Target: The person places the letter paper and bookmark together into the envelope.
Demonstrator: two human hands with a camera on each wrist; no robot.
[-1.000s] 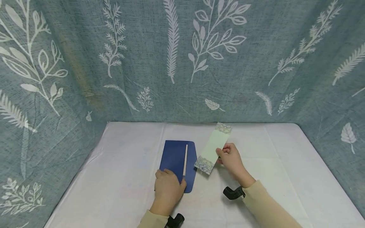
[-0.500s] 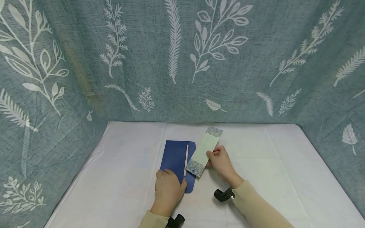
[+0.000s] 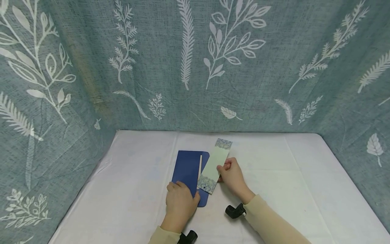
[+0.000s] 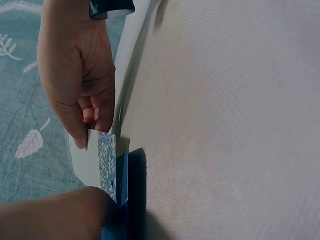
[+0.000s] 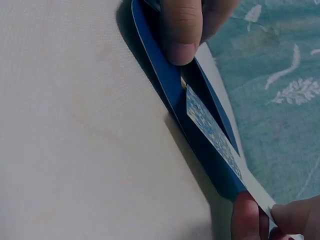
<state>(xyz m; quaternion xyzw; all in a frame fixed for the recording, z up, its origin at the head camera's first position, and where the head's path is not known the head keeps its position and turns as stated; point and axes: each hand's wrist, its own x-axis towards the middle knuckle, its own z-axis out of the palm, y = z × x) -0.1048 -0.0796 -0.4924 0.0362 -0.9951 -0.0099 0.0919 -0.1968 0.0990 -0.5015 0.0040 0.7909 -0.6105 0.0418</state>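
A dark blue envelope (image 3: 187,166) lies on the table near the middle, its rounded flap to the right. My left hand (image 3: 181,204) holds its near end, thumb (image 5: 181,50) pressed at the mouth in the right wrist view. A narrow cream strip (image 3: 200,164) shows along the opening. My right hand (image 3: 234,178) pinches the right edge of a pale green bookmark (image 3: 216,161) with a blue floral band at each end. The bookmark slants, its near band (image 5: 212,132) over the flap at the envelope's mouth. Its near corner overlaps the cream strip.
A white cloth (image 3: 274,162) covers the table. Behind and at both sides hangs a blue-green curtain (image 3: 170,67) with white leaf prints. Black wrist cameras sit on both arms, the right one (image 3: 235,211) low over the cloth.
My right hand has moved the bookmark leftward and a little nearer, from beside the envelope to over its flap. The left hand stays in place on the envelope.
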